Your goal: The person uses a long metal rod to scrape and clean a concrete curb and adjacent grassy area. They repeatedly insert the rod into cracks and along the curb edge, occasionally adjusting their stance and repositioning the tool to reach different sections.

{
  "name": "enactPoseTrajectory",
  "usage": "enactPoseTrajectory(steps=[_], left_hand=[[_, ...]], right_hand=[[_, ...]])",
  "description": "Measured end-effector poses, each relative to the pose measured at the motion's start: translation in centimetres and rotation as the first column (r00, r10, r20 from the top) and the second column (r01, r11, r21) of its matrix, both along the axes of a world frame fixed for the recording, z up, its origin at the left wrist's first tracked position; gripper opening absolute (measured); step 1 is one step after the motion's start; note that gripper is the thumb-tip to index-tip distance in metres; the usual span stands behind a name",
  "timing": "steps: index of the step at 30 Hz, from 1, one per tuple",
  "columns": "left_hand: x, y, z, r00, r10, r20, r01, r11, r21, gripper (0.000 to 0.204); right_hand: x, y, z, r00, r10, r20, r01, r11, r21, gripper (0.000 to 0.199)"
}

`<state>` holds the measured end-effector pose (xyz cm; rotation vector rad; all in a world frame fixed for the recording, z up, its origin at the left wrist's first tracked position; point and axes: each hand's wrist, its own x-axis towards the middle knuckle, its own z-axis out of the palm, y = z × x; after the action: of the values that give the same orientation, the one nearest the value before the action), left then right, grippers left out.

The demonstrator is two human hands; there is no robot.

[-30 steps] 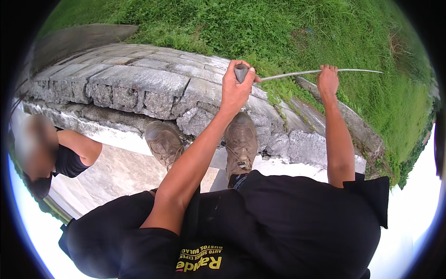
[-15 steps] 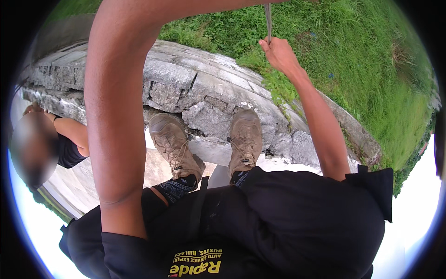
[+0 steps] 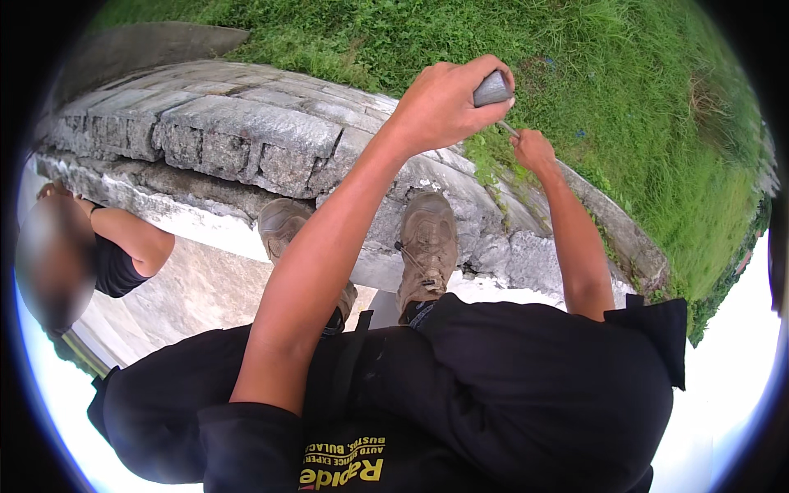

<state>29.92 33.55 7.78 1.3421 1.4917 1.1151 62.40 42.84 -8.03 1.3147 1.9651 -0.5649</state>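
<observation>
My left hand (image 3: 448,107) is closed around a short grey cylindrical piece (image 3: 493,89) with a flat, round end; its exact kind cannot be made out. Just below and right of it, my right hand (image 3: 534,149) grips a thin grey metal rod (image 3: 508,129). The rod's upper end comes close to the underside of the left hand and the cylinder; whether they touch is unclear. Both hands are out ahead of my shoes, over the far edge of a cracked concrete wall top (image 3: 246,123).
My brown shoes (image 3: 427,238) stand on the broken wall edge, which has deep gaps. Grass (image 3: 625,99) grows beyond the wall. At the left, lower down, is another person (image 3: 123,246) in a dark shirt, with a hand near the wall. A concrete ledge (image 3: 620,226) runs at the right.
My left hand has come down from above the picture to beside the rod, bringing the grey cylinder into view. My right hand has shifted right and nearer, with the rod now tilted up to the left.
</observation>
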Motion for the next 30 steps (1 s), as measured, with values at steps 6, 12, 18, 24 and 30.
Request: enactPoseTrajectory(steps=[6, 12, 18, 24, 30], left_hand=[[8.3, -6.9, -7.5, 0.677, 0.516, 0.525, -0.305, 0.846, -0.437, 0.019], [-0.4, 1.0, 1.6, 0.903, 0.303, 0.306, -0.324, 0.946, 0.019, 0.014], [-8.7, 4.3, 21.8, 0.95, 0.066, -0.305, -0.134, 0.969, -0.209, 0.017], [-10.0, 2.9, 16.3, 0.896, -0.089, -0.436, 0.242, 0.92, 0.309, 0.018], [-4.2, 5.0, 9.3, 0.898, -0.257, -0.356, 0.302, 0.95, 0.077, 0.016]], right_hand=[[9.1, 5.1, 2.3, 0.999, 0.002, 0.039, -0.021, 0.869, 0.495, 0.029], [-1.8, 12.1, 11.7, 0.985, 0.169, -0.03, -0.122, 0.81, 0.574, 0.034], [-15.8, 5.7, 8.0, 0.942, 0.057, -0.332, 0.004, 0.983, 0.181, 0.035], [-18.4, -3.3, 0.0, 0.761, 0.106, -0.64, -0.073, 0.994, 0.077, 0.043], [-11.7, -4.1, -0.4, 0.957, -0.088, -0.278, 0.087, 0.996, -0.015, 0.05]])
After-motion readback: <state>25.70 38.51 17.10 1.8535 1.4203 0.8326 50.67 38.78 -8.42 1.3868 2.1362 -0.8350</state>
